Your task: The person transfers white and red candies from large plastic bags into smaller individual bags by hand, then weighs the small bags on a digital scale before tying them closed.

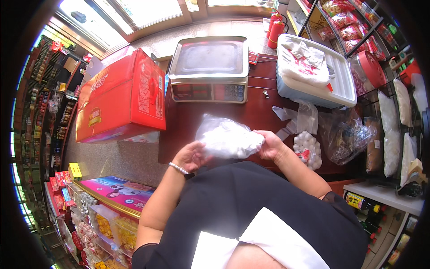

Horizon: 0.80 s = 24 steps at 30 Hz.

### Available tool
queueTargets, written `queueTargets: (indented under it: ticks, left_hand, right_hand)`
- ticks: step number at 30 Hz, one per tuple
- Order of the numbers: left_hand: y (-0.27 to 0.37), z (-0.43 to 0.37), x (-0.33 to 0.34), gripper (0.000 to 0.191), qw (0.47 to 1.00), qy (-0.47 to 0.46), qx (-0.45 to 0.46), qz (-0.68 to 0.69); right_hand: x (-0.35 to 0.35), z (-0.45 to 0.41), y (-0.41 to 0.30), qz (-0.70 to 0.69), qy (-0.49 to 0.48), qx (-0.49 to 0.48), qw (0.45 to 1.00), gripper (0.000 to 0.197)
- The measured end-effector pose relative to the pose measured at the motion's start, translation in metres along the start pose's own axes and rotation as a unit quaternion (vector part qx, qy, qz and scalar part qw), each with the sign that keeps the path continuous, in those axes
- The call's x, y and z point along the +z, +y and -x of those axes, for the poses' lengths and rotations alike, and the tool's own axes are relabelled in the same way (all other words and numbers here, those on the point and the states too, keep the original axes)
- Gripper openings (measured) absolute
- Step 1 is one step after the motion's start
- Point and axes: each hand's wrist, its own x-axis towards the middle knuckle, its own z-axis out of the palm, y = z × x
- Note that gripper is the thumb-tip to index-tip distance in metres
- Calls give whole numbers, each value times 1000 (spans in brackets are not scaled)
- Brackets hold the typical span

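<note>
A filled white plastic bag [228, 138] is held in front of my body, above the dark red tabletop [215, 109]. My right hand [271, 146] pinches the bag's gathered right end. At its lower left edge, my left hand [191, 156] has its fingers curled against the plastic, slightly blurred. A white bead bracelet [178, 168] circles my left wrist. The bag's contents are hidden by the plastic. Just beyond it stands a metal-topped weighing scale [209, 69]. Right of my right hand lies a clear bag of round white items [307, 150].
A large red carton [121, 101] stands at left. At right are a pale lidded plastic bin [341, 79] topped with plastic bags [304, 65], and crumpled clear plastic [349, 138]. Two red fire extinguishers [276, 33] stand behind. Boxed sweets [126, 232] sit lower left.
</note>
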Motion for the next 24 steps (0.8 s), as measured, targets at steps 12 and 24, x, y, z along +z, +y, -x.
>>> queueTargets:
  ticks: [12,24]
  left_hand:
    - [32,-28,-25,17,993,57,99,38]
    - [17,-40,-36,63,759,261,429,-414]
  right_hand:
    - [19,-24,-17,238,98,-237,937,57]
    - [14,-56,-12,857,124,-420,272,5]
